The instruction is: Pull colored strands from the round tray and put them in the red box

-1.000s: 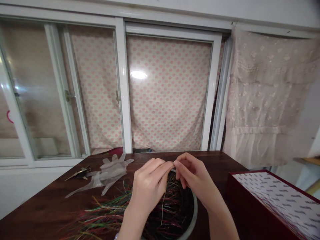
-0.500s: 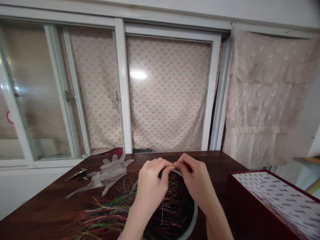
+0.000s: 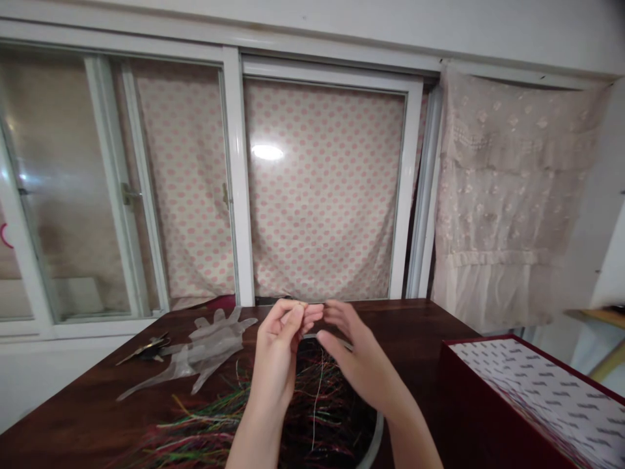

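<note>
My left hand is raised above a round tub, its thumb and forefinger pinched on what looks like the end of a thin wire, of which only a tiny bit shows. My right hand is just to the right, fingers apart and slightly blurred, with nothing visible in it. A thin pale wire hangs below the fingers; its top is hard to follow. Under both hands is the tub with a pale rim, holding dark tangled strands. Many coloured thin wires spill over its left side onto the table.
On the dark wooden table, clear plastic gloves lie at left beside scissors. A dark red box with a white printed lining stands at right, thin coloured strands inside. Behind the table are sliding windows and a curtain.
My hands have come apart from a fingertip-to-fingertip pinch. The right hand has opened, and the left has turned and shifted left. More of the pale hanging wire shows. The view has shifted slightly.
</note>
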A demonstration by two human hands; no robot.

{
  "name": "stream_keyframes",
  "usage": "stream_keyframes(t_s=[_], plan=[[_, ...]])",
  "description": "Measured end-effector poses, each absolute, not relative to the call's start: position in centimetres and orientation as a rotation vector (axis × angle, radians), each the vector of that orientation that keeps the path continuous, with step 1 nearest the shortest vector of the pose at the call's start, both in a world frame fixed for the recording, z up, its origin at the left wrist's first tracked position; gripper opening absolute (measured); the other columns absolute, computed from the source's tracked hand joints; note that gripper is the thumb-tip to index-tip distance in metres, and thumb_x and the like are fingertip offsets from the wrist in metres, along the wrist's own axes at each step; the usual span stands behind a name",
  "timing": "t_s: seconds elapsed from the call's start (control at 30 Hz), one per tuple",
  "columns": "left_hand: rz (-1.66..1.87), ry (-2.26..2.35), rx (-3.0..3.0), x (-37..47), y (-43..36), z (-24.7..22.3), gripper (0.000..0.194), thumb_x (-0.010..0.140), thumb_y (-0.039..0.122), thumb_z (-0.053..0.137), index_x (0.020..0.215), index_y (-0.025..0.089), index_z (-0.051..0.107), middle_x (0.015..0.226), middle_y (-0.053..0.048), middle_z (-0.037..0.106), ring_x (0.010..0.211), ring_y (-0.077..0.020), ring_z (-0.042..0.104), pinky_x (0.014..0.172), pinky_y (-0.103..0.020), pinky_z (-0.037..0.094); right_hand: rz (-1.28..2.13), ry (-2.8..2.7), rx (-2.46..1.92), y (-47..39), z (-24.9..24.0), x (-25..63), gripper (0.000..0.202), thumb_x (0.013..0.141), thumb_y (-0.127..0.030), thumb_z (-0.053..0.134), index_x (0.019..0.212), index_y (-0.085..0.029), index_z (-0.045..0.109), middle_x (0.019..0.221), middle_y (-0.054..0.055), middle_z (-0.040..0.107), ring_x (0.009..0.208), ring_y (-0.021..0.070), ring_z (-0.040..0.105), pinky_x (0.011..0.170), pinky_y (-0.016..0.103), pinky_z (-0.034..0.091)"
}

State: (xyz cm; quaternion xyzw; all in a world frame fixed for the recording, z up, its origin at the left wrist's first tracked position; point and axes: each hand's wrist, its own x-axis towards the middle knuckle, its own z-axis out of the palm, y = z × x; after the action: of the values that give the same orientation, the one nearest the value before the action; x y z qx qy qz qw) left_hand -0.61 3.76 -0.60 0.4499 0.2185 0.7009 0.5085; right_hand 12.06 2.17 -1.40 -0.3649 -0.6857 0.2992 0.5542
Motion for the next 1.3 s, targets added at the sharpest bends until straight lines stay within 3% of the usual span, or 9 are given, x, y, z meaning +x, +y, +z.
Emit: stream_keyframes(t_s=[0.1,0.2,0.3,0.4,0.6,0.7,0.87,1.13,1.3], plan=[[1.724,0.426,0.905,-0.5,4.1,-0.6,0.019,0.068,0.026,0.074,0.073,0.014,0.059,0.075,-0.003,0.067,0.065,-0.0084,0.061,0.062,-0.015,0.049,0.818,-1.765,-0.852,2.1,-1.7,10.7,0.026,0.084,-0.024,0.052,0.11,-0.022,0.05,0.103,0.004,0.061,0.102,0.0179,0.056,0.092,0.034,0.041],[1.717,0.314,0.802,-0.4,4.0,-0.5,0.016,0.072,0.022,0.07,0.071,0.014,0.056,0.067,0.001,0.06,0.052,-0.0048,0.053,0.05,-0.013,0.045,0.965,-1.755,-0.852,2.4,-2.2,9.4,0.012,0.088,-0.027,0.046,0.095,-0.019,0.051,0.08,0.0,0.058,0.07,0.0129,0.058,0.069,0.027,0.046],[1.689,0.179,0.703,-0.6,3.9,-0.3,0.009,0.08,0.011,0.057,0.072,0.013,0.054,0.06,0.004,0.051,0.043,-0.0022,0.043,0.042,-0.012,0.038,1.125,-1.689,-0.799,2.8,-2.2,9.0,0.013,0.088,-0.031,0.046,0.085,-0.019,0.048,0.058,-0.007,0.043,0.045,0.0066,0.038,0.047,0.019,0.034],[1.655,0.063,0.556,-1.2,4.0,-0.1,0.019,0.085,0.001,0.041,0.076,0.012,0.054,0.054,0.006,0.043,0.041,-0.0018,0.04,0.042,-0.013,0.036,1.094,-1.689,-0.78,3.0,-1.8,9.4,0.014,0.085,-0.028,0.051,0.076,-0.017,0.051,0.055,-0.007,0.037,0.048,0.0059,0.03,0.046,0.019,0.026],[1.573,-0.131,0.347,-2.5,3.9,0.1,0.026,0.091,0.006,0.029,0.083,0.015,0.052,0.056,0.004,0.047,0.044,-0.0069,0.041,0.045,-0.02,0.035,0.723,-1.639,-0.867,3.6,-1.8,9.5,0.023,0.086,-0.018,0.046,0.067,-0.015,0.059,0.064,-0.002,0.055,0.063,0.0103,0.049,0.06,0.02,0.035],[1.597,-0.207,0.328,-3.1,3.3,0.5,0.03,0.092,0.007,0.025,0.084,0.017,0.052,0.056,0.003,0.051,0.047,-0.0099,0.042,0.049,-0.023,0.037,0.515,-1.631,-0.927,3.7,-2.3,8.9,0.025,0.09,-0.022,0.043,0.073,-0.017,0.061,0.069,-0.001,0.061,0.065,0.0114,0.053,0.062,0.02,0.036],[1.641,-0.27,0.352,-5.0,2.2,1.3,0.033,0.095,0.013,0.02,0.081,0.018,0.05,0.052,0.005,0.048,0.045,-0.0108,0.037,0.046,-0.023,0.034,0.331,-2.098,-0.784,3.2,-2.7,8.6,0.027,0.093,-0.015,0.037,0.084,-0.019,0.062,0.083,-0.002,0.067,0.074,0.0114,0.058,0.072,0.02,0.036],[1.658,-0.165,0.287,-5.9,2.4,1.4,0.034,0.096,0.014,0.02,0.08,0.018,0.05,0.052,0.005,0.047,0.038,-0.0076,0.034,0.037,-0.019,0.028,0.287,-2.387,-0.783,1.8,-2.2,9.2,0.035,0.091,-0.009,0.033,0.07,-0.018,0.059,0.078,-0.004,0.066,0.072,0.0098,0.058,0.073,0.02,0.036],[1.662,-0.181,0.183,-5.4,2.7,1.5,0.036,0.096,0.015,0.017,0.078,0.017,0.048,0.053,0.004,0.049,0.041,-0.0072,0.041,0.042,-0.02,0.034,0.094,-2.327,-1.048,1.0,-1.2,10.7,0.029,0.093,-0.015,0.035,0.075,-0.02,0.057,0.074,-0.002,0.065,0.067,0.0133,0.056,0.064,0.024,0.033]])
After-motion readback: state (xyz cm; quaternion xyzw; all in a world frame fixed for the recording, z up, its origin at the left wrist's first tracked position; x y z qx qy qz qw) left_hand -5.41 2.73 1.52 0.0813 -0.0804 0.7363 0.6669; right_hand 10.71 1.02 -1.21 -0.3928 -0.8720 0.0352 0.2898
